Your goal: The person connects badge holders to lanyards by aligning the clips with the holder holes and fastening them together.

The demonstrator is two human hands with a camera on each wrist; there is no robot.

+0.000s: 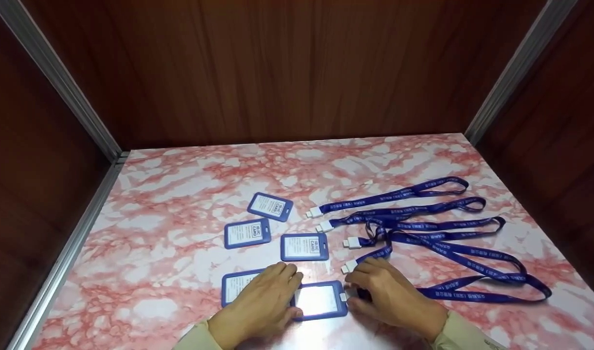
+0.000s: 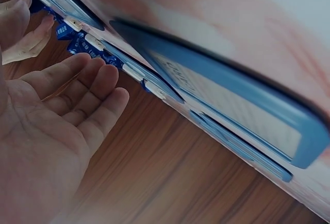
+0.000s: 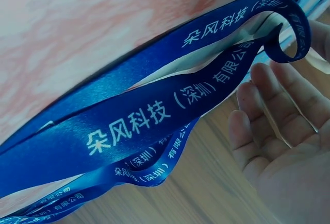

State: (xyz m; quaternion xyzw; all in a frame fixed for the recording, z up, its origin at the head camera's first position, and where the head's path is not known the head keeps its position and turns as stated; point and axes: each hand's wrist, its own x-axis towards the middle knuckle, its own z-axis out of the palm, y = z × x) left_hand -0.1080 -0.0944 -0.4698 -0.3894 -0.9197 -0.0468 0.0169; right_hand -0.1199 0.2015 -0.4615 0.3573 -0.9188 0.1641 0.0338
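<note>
In the head view, a blue-framed badge holder [image 1: 318, 301] with a bright, glaring window lies between my two hands. My left hand [image 1: 262, 296] grips its left end, thumb at the lower corner and fingers at the upper one. At its right end, my right hand [image 1: 391, 294] pinches the white clip [image 1: 344, 297] of a blue lanyard [image 1: 464, 294], right at the slot. Partly covered by my left hand is another badge holder [image 1: 232, 289]; it fills much of the left wrist view. The right wrist view shows the printed lanyard strap [image 3: 129, 126] beside my bent fingers.
Three more badge holders lie behind my left hand, the nearest [image 1: 304, 247] in the middle. Several blue lanyards [image 1: 399, 194] stretch rightward, their white clips [image 1: 314, 212] facing the badge holders. Wood-look panels [image 1: 287, 73] enclose the marbled table [image 1: 170, 194].
</note>
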